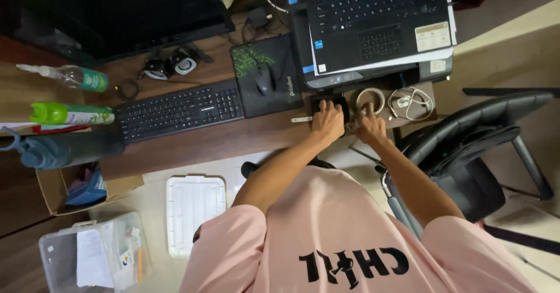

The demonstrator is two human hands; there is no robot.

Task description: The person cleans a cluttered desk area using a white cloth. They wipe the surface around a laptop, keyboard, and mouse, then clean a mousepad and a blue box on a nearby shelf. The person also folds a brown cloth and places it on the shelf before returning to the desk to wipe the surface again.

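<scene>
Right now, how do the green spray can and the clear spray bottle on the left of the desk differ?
The green spray can is opaque bright green with a green cap, while the clear spray bottle is see-through with a teal label and a white nozzle. The can lies nearer the desk's front edge; the bottle lies farther back, slightly angled. Both lie on their sides, left of the black keyboard, far from both hands.

Desk (233,138): brown wood, smooth, slight sheen. Keyboard (179,111) at front edge: matt black plastic. Mouse pad (265,77): matt cloth, prob. Small black box (326,100) under left hand (328,120): plastic, w/ matt finish.
</scene>
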